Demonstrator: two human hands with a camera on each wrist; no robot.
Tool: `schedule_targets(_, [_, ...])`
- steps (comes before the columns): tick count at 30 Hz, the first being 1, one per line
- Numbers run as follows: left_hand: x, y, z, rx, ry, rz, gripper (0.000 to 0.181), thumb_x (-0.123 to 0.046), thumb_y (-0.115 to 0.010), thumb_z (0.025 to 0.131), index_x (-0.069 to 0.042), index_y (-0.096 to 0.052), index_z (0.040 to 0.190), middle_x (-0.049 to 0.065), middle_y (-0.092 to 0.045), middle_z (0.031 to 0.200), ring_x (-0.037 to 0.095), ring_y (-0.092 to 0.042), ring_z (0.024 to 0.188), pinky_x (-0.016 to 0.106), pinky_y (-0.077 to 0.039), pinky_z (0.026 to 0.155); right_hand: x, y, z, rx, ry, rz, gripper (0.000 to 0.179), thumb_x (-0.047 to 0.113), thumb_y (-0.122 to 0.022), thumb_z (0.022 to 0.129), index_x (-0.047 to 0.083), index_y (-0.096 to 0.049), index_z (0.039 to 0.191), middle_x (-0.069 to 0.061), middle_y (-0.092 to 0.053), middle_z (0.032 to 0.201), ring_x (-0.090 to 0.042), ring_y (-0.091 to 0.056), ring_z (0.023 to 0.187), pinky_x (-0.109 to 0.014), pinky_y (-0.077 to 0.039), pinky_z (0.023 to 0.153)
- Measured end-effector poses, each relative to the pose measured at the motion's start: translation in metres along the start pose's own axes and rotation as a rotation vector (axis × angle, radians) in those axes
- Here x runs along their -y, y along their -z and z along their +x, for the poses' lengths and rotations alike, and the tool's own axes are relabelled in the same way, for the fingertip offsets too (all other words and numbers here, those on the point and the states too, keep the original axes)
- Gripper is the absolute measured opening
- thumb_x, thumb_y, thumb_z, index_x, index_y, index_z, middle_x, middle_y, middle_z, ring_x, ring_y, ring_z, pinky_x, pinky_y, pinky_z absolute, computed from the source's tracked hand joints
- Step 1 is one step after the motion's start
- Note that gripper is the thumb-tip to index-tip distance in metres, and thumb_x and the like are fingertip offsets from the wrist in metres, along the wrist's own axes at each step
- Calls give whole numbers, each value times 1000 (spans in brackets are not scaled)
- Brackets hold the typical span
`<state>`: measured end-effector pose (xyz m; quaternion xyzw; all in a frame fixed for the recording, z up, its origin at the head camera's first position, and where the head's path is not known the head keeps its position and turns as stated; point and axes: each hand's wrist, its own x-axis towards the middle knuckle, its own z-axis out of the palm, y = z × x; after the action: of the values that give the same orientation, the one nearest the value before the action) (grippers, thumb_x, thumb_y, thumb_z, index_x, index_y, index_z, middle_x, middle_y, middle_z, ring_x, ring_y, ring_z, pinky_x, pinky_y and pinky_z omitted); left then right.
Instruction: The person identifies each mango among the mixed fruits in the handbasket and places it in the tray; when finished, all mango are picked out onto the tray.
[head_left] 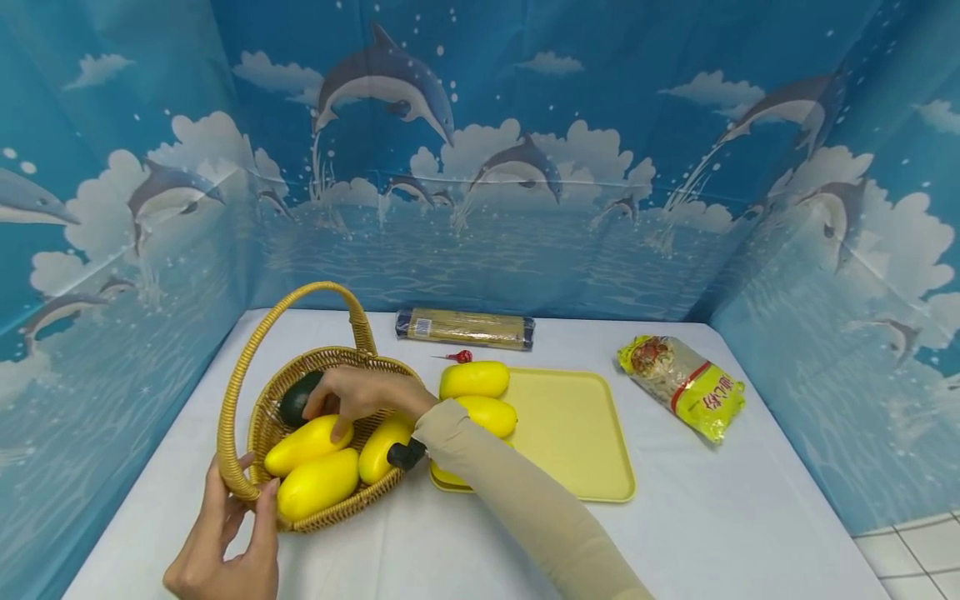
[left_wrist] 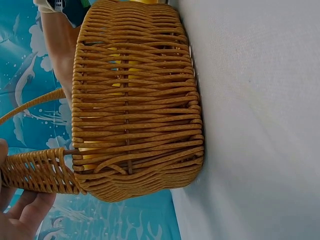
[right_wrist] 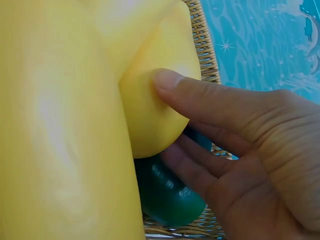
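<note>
A wicker basket (head_left: 371, 493) stands at the left of the table, holding several oblong yellow mango-like fruits and a dark green, smooth, rounded object (head_left: 294, 402). My left hand (head_left: 232, 542) holds the foot of the basket's arched handle (head_left: 227, 400), thumb and fingers on either side. Inside the basket, my right hand (head_left: 360, 392) grips the end of a yellow fruit (head_left: 300, 447). The right wrist view shows the thumb on top of that fruit, with fingers curled beneath it beside the green object (right_wrist: 175, 200). Two more yellow fruits (head_left: 318, 485) lie nearer the basket's front rim.
Right of the basket, a pale yellow tray (head_left: 573, 433) carries yellow fruits (head_left: 474, 379), partly hidden by my right sleeve. Behind it lie a small red-ended object (head_left: 462, 357) and a long flat packet (head_left: 468, 329). Farther right is a yellow-green food bag (head_left: 682, 387).
</note>
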<state>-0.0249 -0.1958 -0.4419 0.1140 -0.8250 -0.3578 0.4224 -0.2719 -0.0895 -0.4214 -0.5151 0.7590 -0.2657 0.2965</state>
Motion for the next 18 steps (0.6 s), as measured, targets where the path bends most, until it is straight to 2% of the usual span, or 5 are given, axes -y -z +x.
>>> schedule_targets(4, [1, -1, 0, -8, -29, -2, 78, 4, -86, 88, -12, -57, 158, 21, -75, 130, -26, -54, 108, 4, -50, 91, 2, -1, 0, 4, -8, -49, 47, 3, -87, 90, 4, -75, 135, -6, -74, 135, -11, -71, 113, -10, -56, 89])
schedule_targets(6, [1, 0, 0, -4, -15, 1, 78, 4, -86, 88, -13, -57, 158, 20, -75, 131, -27, -54, 107, 4, -49, 91, 1, -1, -1, 8, -3, -53, 48, 4, -87, 91, 4, -74, 137, -6, -74, 136, -12, -70, 115, -10, -56, 90])
schedule_targets(12, [-2, 1, 0, 3, 20, 3, 79, 4, -86, 88, -17, -57, 159, 18, -75, 132, -27, -55, 106, 3, -49, 91, -5, 3, -9, 1, 29, 13, 49, 5, -84, 94, 3, -71, 141, -6, -73, 140, -7, -67, 124, -12, -53, 101])
schedule_targets(18, [-4, 1, 0, 2, 27, 4, 81, 6, -87, 86, -16, -58, 158, 19, -75, 131, -27, -54, 105, 3, -49, 90, -6, 12, -20, -25, 94, 43, 50, 9, -85, 94, 0, -70, 141, -10, -72, 140, -9, -69, 121, -16, -56, 101])
